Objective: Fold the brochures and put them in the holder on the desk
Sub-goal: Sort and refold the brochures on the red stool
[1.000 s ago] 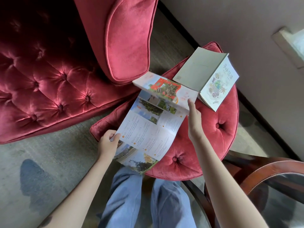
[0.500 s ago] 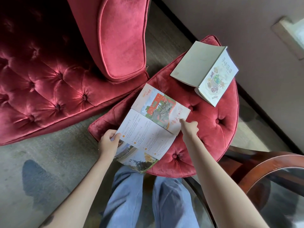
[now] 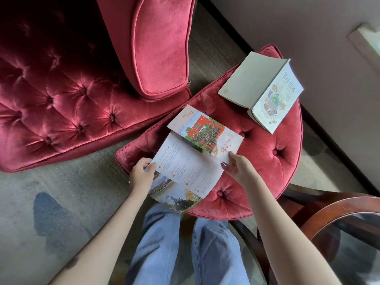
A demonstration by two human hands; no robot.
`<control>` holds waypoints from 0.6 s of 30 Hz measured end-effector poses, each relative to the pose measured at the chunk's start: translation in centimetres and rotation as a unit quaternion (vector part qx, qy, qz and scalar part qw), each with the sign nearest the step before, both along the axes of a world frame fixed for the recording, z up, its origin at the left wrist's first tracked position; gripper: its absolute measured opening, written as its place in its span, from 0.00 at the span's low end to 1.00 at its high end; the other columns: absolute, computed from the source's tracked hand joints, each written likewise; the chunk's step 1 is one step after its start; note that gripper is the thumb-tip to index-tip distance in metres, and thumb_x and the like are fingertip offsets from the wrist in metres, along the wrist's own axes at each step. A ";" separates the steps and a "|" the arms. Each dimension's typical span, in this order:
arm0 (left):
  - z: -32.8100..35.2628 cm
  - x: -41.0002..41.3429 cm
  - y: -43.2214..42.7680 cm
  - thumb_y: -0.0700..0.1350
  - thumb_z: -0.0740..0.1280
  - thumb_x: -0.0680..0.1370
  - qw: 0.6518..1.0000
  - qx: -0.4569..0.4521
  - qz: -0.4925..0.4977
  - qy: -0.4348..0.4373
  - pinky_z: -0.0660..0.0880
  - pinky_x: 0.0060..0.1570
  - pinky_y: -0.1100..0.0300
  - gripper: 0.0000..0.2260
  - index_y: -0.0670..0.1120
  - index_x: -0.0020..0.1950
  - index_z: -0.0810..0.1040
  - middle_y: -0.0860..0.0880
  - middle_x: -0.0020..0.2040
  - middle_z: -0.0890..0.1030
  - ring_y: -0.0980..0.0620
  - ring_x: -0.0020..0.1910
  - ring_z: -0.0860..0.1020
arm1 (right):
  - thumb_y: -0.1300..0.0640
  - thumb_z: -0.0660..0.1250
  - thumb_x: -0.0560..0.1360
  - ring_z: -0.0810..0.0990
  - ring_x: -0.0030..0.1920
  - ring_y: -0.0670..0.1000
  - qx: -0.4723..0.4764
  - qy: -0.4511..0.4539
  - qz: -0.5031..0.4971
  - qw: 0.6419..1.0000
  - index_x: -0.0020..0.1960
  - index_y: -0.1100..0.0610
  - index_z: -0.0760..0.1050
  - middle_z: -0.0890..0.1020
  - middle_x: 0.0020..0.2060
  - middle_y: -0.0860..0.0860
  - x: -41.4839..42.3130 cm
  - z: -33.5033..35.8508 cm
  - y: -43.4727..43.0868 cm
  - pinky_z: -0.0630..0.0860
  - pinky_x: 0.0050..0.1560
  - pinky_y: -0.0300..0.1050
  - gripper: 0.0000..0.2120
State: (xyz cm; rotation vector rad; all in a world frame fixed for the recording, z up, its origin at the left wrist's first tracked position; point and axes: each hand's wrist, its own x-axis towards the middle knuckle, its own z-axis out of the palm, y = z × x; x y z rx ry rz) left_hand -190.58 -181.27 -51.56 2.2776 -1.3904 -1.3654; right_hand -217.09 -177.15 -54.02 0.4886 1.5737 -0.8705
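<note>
A colourful brochure [image 3: 191, 163] lies partly folded on a red velvet footstool [image 3: 265, 161]. Its top panel, showing a red gate picture, is folded down over the white text panels. My left hand [image 3: 141, 175] pinches the brochure's left edge between thumb and fingers. My right hand [image 3: 238, 167] holds the right edge where the folded panel meets the text panel. The brochure's near end hangs over the stool's front edge above my jeans. A second folded brochure [image 3: 263, 91], pale green with an illustrated cover, rests tent-like at the stool's far right. No holder is in view.
A red tufted armchair [image 3: 82, 79] fills the left side. A round glass-topped table with a dark wooden rim [image 3: 339, 212] sits at the lower right. Grey carpet [image 3: 41, 202] covers the floor, and a wall runs along the right.
My right hand has folded the brochure's top panel down towards me and slid to the right edge. The brochure now lies flatter on the stool. My left hand has kept its hold.
</note>
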 end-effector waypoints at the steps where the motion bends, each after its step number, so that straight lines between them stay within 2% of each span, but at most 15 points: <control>1: 0.1 -0.2 0.0 0.41 0.64 0.77 1.000 -0.004 0.000 -0.004 0.68 0.41 0.59 0.05 0.43 0.49 0.78 0.51 0.45 0.79 0.51 0.44 0.76 | 0.60 0.60 0.79 0.76 0.39 0.48 0.002 -0.023 0.018 1.000 0.44 0.59 0.73 0.77 0.39 0.51 -0.1 0.2 0.3 0.73 0.40 0.42 0.07; 5: 0.3 -0.7 -0.1 0.39 0.62 0.77 0.999 -0.030 0.014 -0.020 0.68 0.42 0.57 0.05 0.43 0.50 0.77 0.50 0.46 0.78 0.49 0.45 0.75 | 0.58 0.60 0.79 0.73 0.29 0.43 0.000 -0.033 0.167 0.985 0.41 0.56 0.70 0.74 0.33 0.49 -0.6 0.4 1.9 0.65 0.28 0.36 0.08; 8: 0.2 -0.9 -0.3 0.40 0.62 0.76 1.000 -0.027 0.010 -0.011 0.69 0.43 0.56 0.05 0.44 0.49 0.77 0.50 0.46 0.78 0.49 0.45 0.75 | 0.57 0.60 0.79 0.66 0.30 0.46 -0.042 -0.007 0.242 0.969 0.41 0.55 0.68 0.70 0.32 0.50 -0.7 0.7 3.3 0.62 0.33 0.39 0.08; 11: 0.1 -0.9 -0.4 0.40 0.63 0.76 1.000 -0.022 0.005 -0.005 0.70 0.45 0.57 0.06 0.43 0.50 0.78 0.50 0.46 0.79 0.50 0.46 0.76 | 0.58 0.62 0.78 0.71 0.26 0.48 -0.059 0.015 0.294 0.954 0.37 0.57 0.72 0.75 0.28 0.51 0.0 1.5 4.8 0.66 0.29 0.36 0.11; 15: 0.1 -1.2 -0.6 0.41 0.59 0.78 0.999 -0.010 0.040 0.017 0.71 0.48 0.56 0.10 0.41 0.51 0.79 0.48 0.47 0.79 0.50 0.46 0.75 | 0.63 0.62 0.78 0.73 0.20 0.40 -0.034 0.022 0.305 0.951 0.42 0.59 0.74 0.76 0.32 0.52 2.3 1.5 6.2 0.65 0.20 0.29 0.06; 17: 0.3 -1.5 -0.6 0.44 0.58 0.79 0.998 -0.003 0.051 0.030 0.71 0.46 0.54 0.11 0.42 0.45 0.78 0.48 0.43 0.80 0.48 0.43 0.75 | 0.63 0.62 0.78 0.75 0.24 0.42 -0.024 0.025 0.295 0.955 0.49 0.63 0.75 0.77 0.36 0.53 3.5 0.9 6.7 0.66 0.21 0.29 0.04; 18: 0.4 -1.6 -0.6 0.46 0.58 0.79 0.998 -0.001 0.051 0.032 0.71 0.46 0.54 0.12 0.43 0.44 0.78 0.48 0.42 0.80 0.48 0.43 0.76 | 0.63 0.63 0.78 0.76 0.29 0.45 -0.017 0.032 0.295 0.955 0.54 0.65 0.74 0.78 0.39 0.55 4.0 0.6 6.9 0.67 0.22 0.29 0.07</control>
